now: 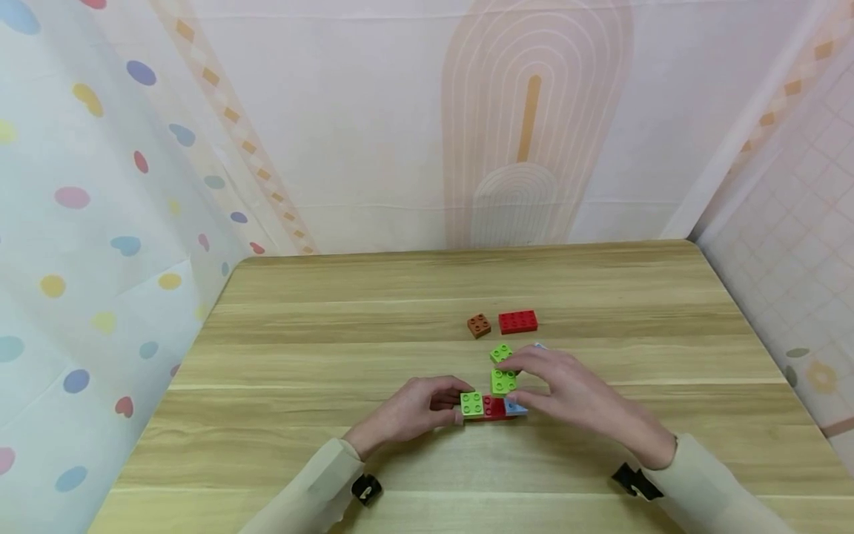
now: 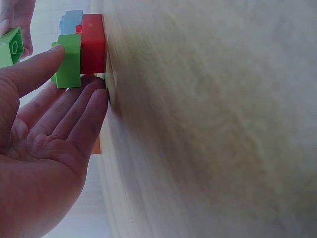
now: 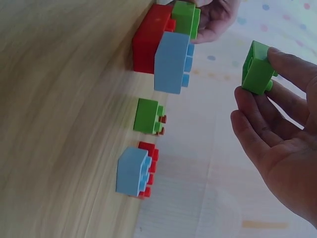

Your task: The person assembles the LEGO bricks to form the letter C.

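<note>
Head view shows two hands near each other but apart, over a wooden table [image 1: 300, 356]; the left hand [image 1: 414, 411] holds the left green block [image 1: 471, 405] between thumb and fingers; that block sits on the left end of a red base block [image 1: 494, 409], which lies on the table, and a light-blue block [image 1: 515, 408] sits on the right end, with red studs showing between the two; the right hand [image 1: 570, 386] pinches the raised green block [image 1: 503, 383] by thumb and fingertips, above the base and, as the right wrist view shows, clear of every other block; its hollow underside shows in the left wrist view.

Beyond it, a third green block [image 1: 500, 352] lies on the table; a second light-blue block [image 3: 132, 171], mostly hidden behind the right hand in the head view, stands near it; farther back lie a brown block [image 1: 479, 325] and, just beside it, a long red block [image 1: 517, 322]; pale sleeves [image 1: 310, 478] cover the forearms; a patterned backdrop [image 1: 360, 133] hangs behind the table.
</note>
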`<state>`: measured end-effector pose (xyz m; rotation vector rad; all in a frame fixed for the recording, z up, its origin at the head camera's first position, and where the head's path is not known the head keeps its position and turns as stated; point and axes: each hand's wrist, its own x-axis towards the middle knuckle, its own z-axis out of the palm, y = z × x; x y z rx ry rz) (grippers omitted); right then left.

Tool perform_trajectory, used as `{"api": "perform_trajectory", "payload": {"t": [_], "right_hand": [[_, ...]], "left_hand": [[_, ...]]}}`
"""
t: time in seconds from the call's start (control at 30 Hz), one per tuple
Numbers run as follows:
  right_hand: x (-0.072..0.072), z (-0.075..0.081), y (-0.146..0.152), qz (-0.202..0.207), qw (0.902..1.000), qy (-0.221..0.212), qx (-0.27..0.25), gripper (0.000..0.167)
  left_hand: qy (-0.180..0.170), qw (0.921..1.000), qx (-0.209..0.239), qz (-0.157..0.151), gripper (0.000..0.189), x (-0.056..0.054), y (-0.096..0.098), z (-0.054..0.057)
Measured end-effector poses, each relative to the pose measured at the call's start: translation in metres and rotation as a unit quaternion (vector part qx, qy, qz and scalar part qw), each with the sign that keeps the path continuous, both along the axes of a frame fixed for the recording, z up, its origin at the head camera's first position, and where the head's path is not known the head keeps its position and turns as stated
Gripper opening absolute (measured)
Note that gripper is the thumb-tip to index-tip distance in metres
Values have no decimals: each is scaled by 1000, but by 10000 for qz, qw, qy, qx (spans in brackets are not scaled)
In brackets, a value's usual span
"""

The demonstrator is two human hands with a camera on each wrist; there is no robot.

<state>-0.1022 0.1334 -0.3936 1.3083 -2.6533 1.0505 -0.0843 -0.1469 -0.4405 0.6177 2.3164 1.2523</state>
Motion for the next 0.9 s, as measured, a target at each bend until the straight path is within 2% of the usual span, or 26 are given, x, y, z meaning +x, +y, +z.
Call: {"api": "perform_trajectory", "payload": {"t": [0.5, 0.9], "right_hand": [[0, -8, -16, 240, 9987, -395, 194, 38], [-3, -17, -33, 257, 9981, -470, 301, 35]], "left_hand": [[19, 9999, 94, -43, 36, 0, 0, -1], [56, 9999, 85, -26, 36, -1, 0, -3]]}}
